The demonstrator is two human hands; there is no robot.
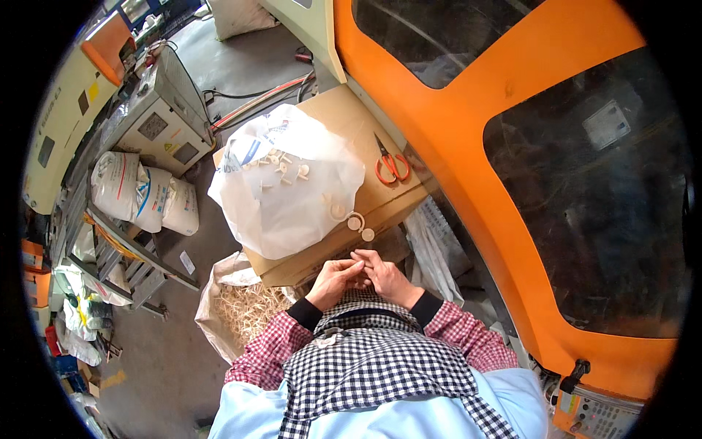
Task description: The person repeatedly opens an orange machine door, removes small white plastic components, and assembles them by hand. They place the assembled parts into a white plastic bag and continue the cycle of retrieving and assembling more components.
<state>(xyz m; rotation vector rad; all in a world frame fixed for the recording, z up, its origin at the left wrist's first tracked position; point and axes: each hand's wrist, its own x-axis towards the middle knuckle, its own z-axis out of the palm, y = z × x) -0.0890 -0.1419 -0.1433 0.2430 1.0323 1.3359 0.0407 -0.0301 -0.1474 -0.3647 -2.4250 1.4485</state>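
Note:
My left hand [336, 283] and my right hand [389, 279] meet in front of my checked apron, just off the near edge of a cardboard box [398, 199]. Both are closed, thumbs and fingers pinched together at the tips; whatever sits between them is hidden or too small to name. Just beyond my fingertips, at the box's near edge, are round cream plastic pieces [355, 223] joined by a curved strip. A translucent white plastic bag [292, 219] covers much of the box top, with several small cream plastic parts [284, 168] on it. Orange-handled scissors [393, 168] lie to its right.
An open woven sack [251, 311] of thin cream plastic scraps stands left of the box. On the right rises a large orange machine [468, 139] with dark windows. Filled white sacks [146, 192] lie by a metal rack at left, and hoses [263, 99] cross the floor behind.

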